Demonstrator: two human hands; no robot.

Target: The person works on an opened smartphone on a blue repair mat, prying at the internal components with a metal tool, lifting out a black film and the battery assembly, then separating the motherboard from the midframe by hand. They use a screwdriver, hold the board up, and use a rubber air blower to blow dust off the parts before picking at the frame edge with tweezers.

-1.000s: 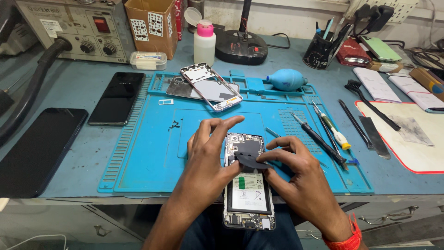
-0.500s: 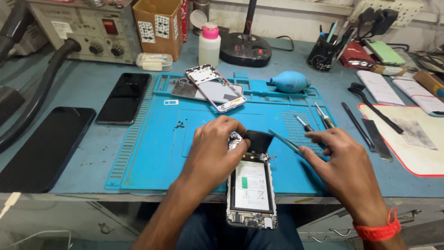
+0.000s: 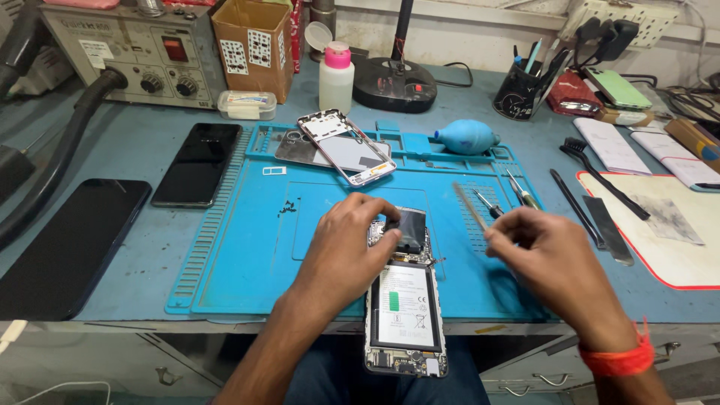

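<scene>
Head view of a repair bench (image 3: 150, 157). An opened phone (image 3: 406, 311), back cover removed and white battery exposed, lies lengthwise at the near edge of a blue work mat (image 3: 270, 247), its lower end overhanging the bench edge. The left hand (image 3: 346, 251) rests on the phone's upper end, its grip closed on a small dark plate (image 3: 409, 229) lifted off the camera area. The right hand (image 3: 544, 259) hovers just right of the phone, its grip pinching thin tweezers (image 3: 469, 204), blurred, tips pointing away from the person. Farther back on the mat lie a detached phone frame (image 3: 345, 146) and a blue air blower (image 3: 466, 136). Two dark phones (image 3: 196, 163) lie left of the mat.
</scene>
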